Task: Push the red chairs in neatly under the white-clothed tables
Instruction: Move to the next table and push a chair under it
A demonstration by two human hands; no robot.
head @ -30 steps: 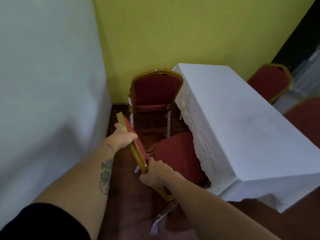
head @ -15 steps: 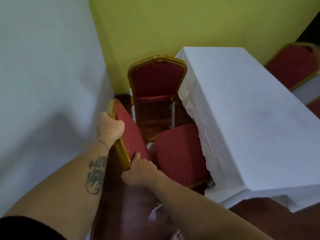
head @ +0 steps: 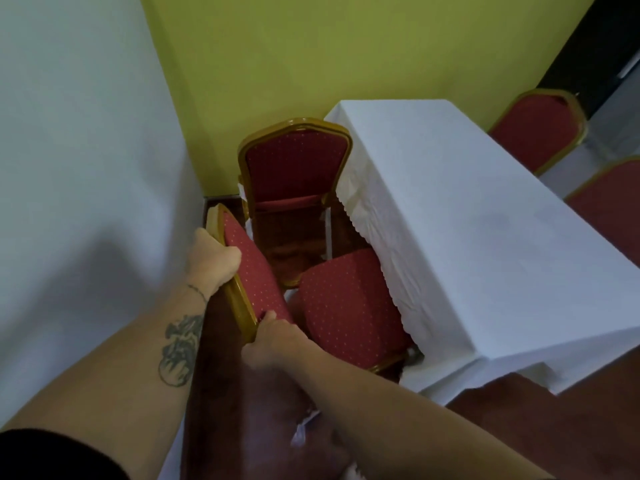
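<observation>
Gripping the near red chair's (head: 346,306) gold backrest (head: 239,285), left hand (head: 213,261) and right hand (head: 273,341) have fingers closed round it. Seat sits partly under the worktop (head: 467,237). Risk: skewed push snags the tablecloth (head: 377,230).

Four red chairs (head: 332,313) (head: 294,164) (head: 533,128) (head: 609,209), one white-clothed table (head: 467,220) and two hands (head: 211,259) (head: 273,344) are in view.

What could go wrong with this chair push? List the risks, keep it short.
1. The held chair sits angled to the table, so pushed straight it would likely end up crooked.
2. The hanging tablecloth edge lies against the seat and may bunch or drag.
3. The second chair in the corner stands close; the backrest gripped by the left hand and right hand could knock it.
</observation>
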